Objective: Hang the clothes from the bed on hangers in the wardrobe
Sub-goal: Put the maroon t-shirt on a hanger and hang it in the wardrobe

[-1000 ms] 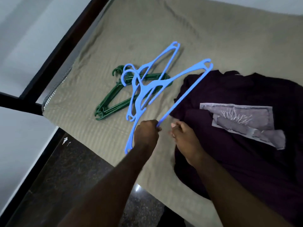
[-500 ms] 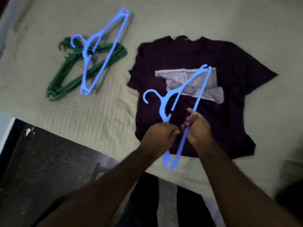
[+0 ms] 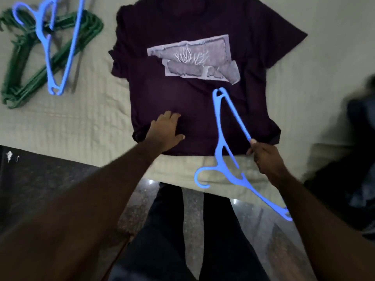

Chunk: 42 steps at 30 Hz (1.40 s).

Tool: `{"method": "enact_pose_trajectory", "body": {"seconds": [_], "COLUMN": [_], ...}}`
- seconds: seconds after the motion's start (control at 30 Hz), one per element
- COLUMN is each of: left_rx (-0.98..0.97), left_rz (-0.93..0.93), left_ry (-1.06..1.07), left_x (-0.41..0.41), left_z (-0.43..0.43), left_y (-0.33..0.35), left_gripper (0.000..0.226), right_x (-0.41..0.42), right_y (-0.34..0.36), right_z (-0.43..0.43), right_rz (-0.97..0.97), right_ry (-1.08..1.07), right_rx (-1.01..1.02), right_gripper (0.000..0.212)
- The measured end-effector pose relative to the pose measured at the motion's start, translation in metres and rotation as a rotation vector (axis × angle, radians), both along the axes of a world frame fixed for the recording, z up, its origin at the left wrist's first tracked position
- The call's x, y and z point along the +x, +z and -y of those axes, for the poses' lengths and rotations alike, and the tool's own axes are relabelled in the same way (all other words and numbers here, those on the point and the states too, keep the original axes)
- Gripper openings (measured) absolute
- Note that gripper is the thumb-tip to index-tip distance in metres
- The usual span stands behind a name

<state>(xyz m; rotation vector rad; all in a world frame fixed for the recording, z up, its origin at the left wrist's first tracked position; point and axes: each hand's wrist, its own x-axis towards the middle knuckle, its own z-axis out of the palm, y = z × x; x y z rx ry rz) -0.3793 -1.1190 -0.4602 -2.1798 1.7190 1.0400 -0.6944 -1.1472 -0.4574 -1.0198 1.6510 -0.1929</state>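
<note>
Off the blue hanger [image 3: 219, 142], left hand [image 3: 165, 131] lies flat at shirt [image 3: 182, 94] hem; right hand [image 3: 263, 155] grips the hanger.

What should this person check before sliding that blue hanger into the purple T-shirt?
1. Grip: the right hand holds the blue hanger by its bar: ok.
2. Garment: the T-shirt lies flat on the bed, print up: ok.
3. Steadying: the left hand rests on the shirt near its hem: ok.
4. Opening: hem lifted for the hanger: not ok, it lies flat.
5. Destination: wardrobe space: cannot tell, out of view.
</note>
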Motion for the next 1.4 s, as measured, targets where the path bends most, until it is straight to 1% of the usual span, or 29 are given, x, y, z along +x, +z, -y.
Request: {"method": "enact_pose_trajectory", "body": {"seconds": [0.07, 0.13, 0.17, 0.2, 0.27, 0.3, 0.33, 0.4, 0.5, 0.57, 0.6, 0.73, 0.8, 0.87, 0.93, 1.03, 1.07, 1.13, 1.2, 1.23, 1.27, 1.33, 1.4], "left_rx": [0.012, -0.039, -0.043, -0.034, -0.067, -0.122, -0.188, -0.327, -0.465, -0.473, -0.469, -0.426, -0.395, -0.369, -0.330, -0.203, -0.155, -0.103, -0.140, -0.180, -0.215, -0.234, -0.233], "left_rz": [0.113, 0.228, 0.249, 0.248, 0.214, 0.169, 0.095, -0.047, -0.114, -0.126, -0.127, -0.088, -0.057, -0.035, -0.025, 0.024, 0.064, 0.134, 0.152, 0.146, 0.147, 0.188, 0.204], "left_ry": [-0.070, -0.054, -0.034, -0.035, -0.063, -0.029, 0.048, 0.202, 0.268, 0.246, 0.225, 0.146, 0.103, 0.055, 0.023, -0.064, -0.098, -0.114, -0.043, 0.017, 0.080, 0.207, 0.389], "left_x": [-0.010, -0.013, -0.012, -0.011, -0.007, -0.004, -0.002, 0.001, 0.002, 0.001, 0.002, 0.008, 0.013, 0.016, 0.016, 0.016, 0.018, 0.025, 0.031, 0.034, 0.036, 0.041, 0.047], "left_z": [0.007, 0.013, 0.015, 0.017, 0.020, 0.020, 0.020, 0.018, 0.009, -0.001, -0.006, -0.022, -0.027, -0.032, -0.035, -0.038, -0.039, -0.040, -0.040, -0.040, -0.039, -0.040, -0.045], "left_y": [-0.004, -0.007, -0.008, -0.009, -0.010, -0.009, -0.008, -0.002, 0.010, 0.015, 0.015, 0.014, 0.014, 0.016, 0.020, 0.022, 0.021, 0.017, 0.016, 0.016, 0.016, 0.015, 0.013], "left_gripper": [0.078, 0.082, 0.080, 0.072, 0.042, 0.031, 0.023, 0.018, 0.018, 0.019, 0.020, 0.021, 0.023, 0.027, 0.032, 0.051, 0.053, 0.041, 0.029, 0.026, 0.026, 0.029, 0.033], "right_x": [-0.003, -0.004, -0.004, -0.004, -0.006, -0.007, -0.008, -0.009, -0.008, -0.008, -0.008, -0.007, -0.002, 0.006, 0.017, 0.032, 0.035, 0.038, 0.035, 0.033, 0.031, 0.028, 0.030], "right_y": [-0.004, -0.006, -0.006, -0.007, -0.007, -0.007, -0.008, -0.009, -0.010, -0.017, -0.022, -0.031, -0.029, -0.027, -0.028, -0.034, -0.036, -0.037, -0.037, -0.037, -0.036, -0.037, -0.037], "right_z": [-0.008, -0.013, -0.015, -0.016, -0.017, -0.017, -0.017, -0.019, -0.023, -0.026, -0.028, -0.035, -0.035, -0.034, -0.036, -0.043, -0.046, -0.051, -0.057, -0.057, -0.056, -0.050, -0.041], "right_rz": [-0.043, -0.080, -0.090, -0.094, -0.108, -0.120, -0.131, -0.129, -0.116, -0.168, -0.178, -0.128, -0.116, -0.049, -0.013, -0.005, -0.012, -0.021, -0.030, -0.047, -0.073, -0.103, -0.062], "right_ry": [0.135, 0.250, 0.293, 0.326, 0.404, 0.455, 0.503, 0.566, 0.549, 0.479, 0.400, -0.020, -0.192, -0.324, -0.399, -0.436, -0.418, -0.334, -0.243, -0.240, -0.280, -0.488, -0.687], "right_rx": [-0.059, -0.084, -0.094, -0.103, -0.119, -0.122, -0.115, -0.079, -0.037, -0.053, -0.051, -0.032, -0.011, 0.021, 0.041, 0.031, 0.017, -0.046, -0.133, -0.167, -0.185, -0.166, -0.115], "right_gripper": [0.045, 0.044, 0.044, 0.043, 0.044, 0.044, 0.044, 0.043, 0.041, 0.044, 0.046, 0.054, 0.052, 0.048, 0.048, 0.048, 0.048, 0.047, 0.046, 0.045, 0.046, 0.048, 0.047]}}
